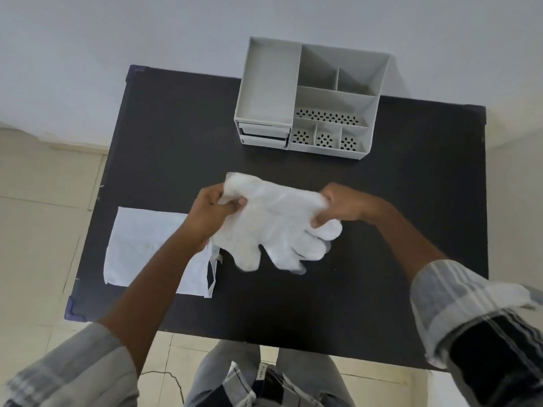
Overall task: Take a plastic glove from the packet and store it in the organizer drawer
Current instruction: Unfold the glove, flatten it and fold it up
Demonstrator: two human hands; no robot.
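Both hands: left hand (210, 208), right hand (345, 205) gripping glove (273, 224).

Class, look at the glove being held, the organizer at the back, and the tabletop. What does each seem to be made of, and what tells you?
Glove: thin translucent plastic film, probably; it crumples softly between both hands and looks milky.
Organizer: likely rigid moulded plastic, matte pale grey, with thin straight walls and perforated compartment floors.
Tabletop: dark, matte and flat; the material is unclear.
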